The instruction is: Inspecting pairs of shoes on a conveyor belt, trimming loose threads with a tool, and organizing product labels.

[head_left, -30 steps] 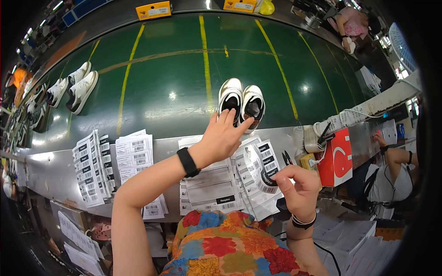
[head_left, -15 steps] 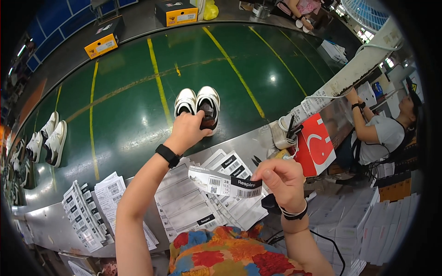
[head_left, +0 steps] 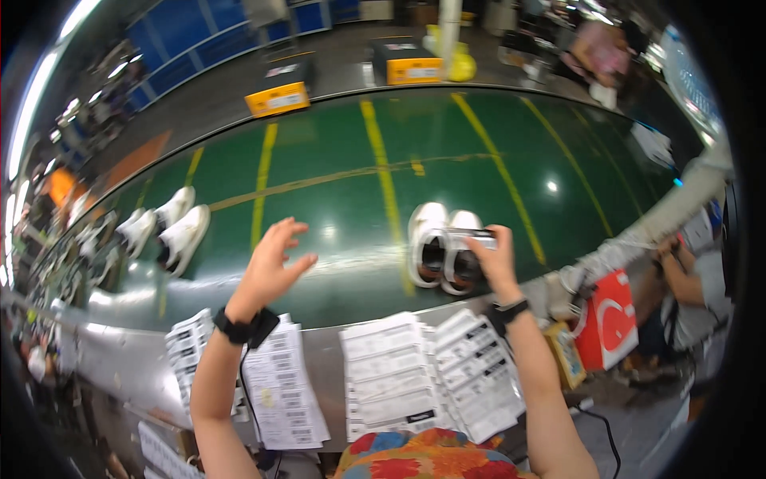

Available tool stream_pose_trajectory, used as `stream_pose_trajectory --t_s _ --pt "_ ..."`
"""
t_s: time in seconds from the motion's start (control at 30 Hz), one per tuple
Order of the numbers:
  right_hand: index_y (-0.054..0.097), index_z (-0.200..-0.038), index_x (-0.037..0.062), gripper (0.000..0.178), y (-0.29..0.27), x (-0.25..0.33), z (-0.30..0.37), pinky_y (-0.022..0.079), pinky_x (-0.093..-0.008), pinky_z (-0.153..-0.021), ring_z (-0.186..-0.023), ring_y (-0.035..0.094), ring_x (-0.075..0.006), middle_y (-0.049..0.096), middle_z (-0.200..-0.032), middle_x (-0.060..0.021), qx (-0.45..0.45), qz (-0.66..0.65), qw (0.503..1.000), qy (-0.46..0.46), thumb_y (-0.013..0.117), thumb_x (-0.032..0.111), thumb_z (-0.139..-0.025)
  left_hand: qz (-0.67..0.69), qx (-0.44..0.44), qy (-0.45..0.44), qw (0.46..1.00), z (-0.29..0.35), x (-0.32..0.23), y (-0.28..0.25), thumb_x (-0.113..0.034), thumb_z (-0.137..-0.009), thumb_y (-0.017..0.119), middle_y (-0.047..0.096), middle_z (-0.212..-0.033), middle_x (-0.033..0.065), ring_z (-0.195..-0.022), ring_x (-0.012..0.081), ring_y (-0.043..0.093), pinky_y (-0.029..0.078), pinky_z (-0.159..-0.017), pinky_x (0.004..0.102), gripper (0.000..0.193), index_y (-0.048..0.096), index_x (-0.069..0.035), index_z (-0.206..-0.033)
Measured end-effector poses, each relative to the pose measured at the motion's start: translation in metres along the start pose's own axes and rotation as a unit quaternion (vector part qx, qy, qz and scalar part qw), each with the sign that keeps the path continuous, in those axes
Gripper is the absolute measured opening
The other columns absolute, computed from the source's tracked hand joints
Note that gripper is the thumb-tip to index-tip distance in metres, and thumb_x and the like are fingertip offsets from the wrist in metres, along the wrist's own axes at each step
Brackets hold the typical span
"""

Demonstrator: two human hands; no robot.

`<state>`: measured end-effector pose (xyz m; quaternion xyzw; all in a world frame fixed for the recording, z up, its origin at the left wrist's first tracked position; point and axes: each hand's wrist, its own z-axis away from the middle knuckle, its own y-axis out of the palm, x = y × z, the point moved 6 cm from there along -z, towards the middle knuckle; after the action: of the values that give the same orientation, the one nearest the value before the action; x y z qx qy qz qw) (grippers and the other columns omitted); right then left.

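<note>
On the green belt before me stands a pair of white sneakers with dark insides: a left shoe (head_left: 428, 219) and a right shoe (head_left: 455, 259). My right hand (head_left: 497, 262) is closed, pinching a black-and-white paper label (head_left: 479, 238) at the right shoe's opening; whether the label lies in the shoe is hard to see through blur. My left hand (head_left: 275, 265), fingers apart and holding nothing, hovers above the belt between this pair and another white pair (head_left: 185, 238) farther left.
Sheets of printed labels (head_left: 391, 375) and other paper stacks (head_left: 286, 391) lie on the metal ledge. Orange-fronted shoeboxes (head_left: 279, 97) stand beyond the belt (head_left: 335, 191). A red-and-white box (head_left: 608, 315) and a co-worker's arm (head_left: 678, 287) are at right.
My left hand has left the shoes, moved left and opened. My right hand has carried the label from over the sheets to the right shoe. The view has swung left.
</note>
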<state>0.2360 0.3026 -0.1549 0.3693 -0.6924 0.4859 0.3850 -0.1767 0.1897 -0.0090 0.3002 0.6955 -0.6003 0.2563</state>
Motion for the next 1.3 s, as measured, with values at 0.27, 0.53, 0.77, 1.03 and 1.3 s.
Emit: stream_pose_trajectory --t_s 0.27,0.53,0.77,1.03,1.3 --pt "0.041 -0.122 0.0001 0.056 -0.041 0.072 0.063 0.041 -0.0398 -0.09 -0.108 0.049 -0.0303 0.049 -0.116 -0.0161 -0.014 0.159 0.981 -0.113 0.075 0.012 -0.08 -0.494 -0.033 -0.26 0.829 0.01 0.206 -0.186 -0.025 -0.076 0.073 0.054 -0.12 0.0242 -0.113 0.0421 0.053 0.048 -0.093 0.0518 0.053 0.054 -0.004 -0.121" --pt "0.051 -0.127 0.0077 0.066 0.039 0.104 0.089 0.041 -0.0458 -0.089 -0.102 0.05 -0.0377 0.052 -0.107 -0.0187 0.286 0.367 0.87 -0.164 0.082 0.023 -0.071 -0.51 -0.142 -0.383 0.757 0.047 0.344 -0.26 -0.018 -0.078 0.073 0.03 -0.152 0.0117 -0.14 0.0442 0.025 0.04 -0.099 0.0625 0.073 0.037 -0.018 -0.141" --pt "0.059 -0.094 -0.0012 0.036 0.013 0.092 0.029 0.043 -0.0384 -0.063 -0.07 0.052 -0.0289 0.052 -0.081 -0.0125 0.143 0.281 0.937 -0.146 0.072 0.007 -0.061 -0.488 -0.174 -0.263 0.814 0.022 0.393 -0.24 -0.007 -0.072 0.068 0.033 -0.153 0.0045 -0.137 0.0423 0.028 0.035 -0.104 0.0631 0.094 0.021 -0.021 -0.152" --pt "0.05 -0.132 0.0038 0.056 0.002 0.091 0.041 0.038 -0.0423 -0.105 -0.124 0.048 -0.0382 0.049 -0.136 -0.0196 0.171 0.391 0.889 -0.168 0.068 0.004 -0.079 -0.554 -0.078 -0.312 0.768 -0.001 0.349 -0.236 -0.018 -0.07 0.067 0.068 -0.115 0.0108 -0.12 0.0331 0.047 0.039 -0.093 0.053 0.027 0.073 -0.009 -0.095" --pt "0.046 -0.135 -0.0022 0.063 -0.008 0.164 0.115 0.039 -0.0406 -0.105 -0.125 0.05 -0.0372 0.05 -0.138 -0.023 0.285 0.179 0.937 -0.092 0.07 0.005 -0.076 -0.169 -0.057 -0.314 0.933 -0.013 0.242 -0.199 -0.033 -0.081 0.063 0.069 -0.081 0.0202 -0.078 0.0278 0.068 0.051 -0.073 0.0355 0.043 0.069 0.008 -0.091"
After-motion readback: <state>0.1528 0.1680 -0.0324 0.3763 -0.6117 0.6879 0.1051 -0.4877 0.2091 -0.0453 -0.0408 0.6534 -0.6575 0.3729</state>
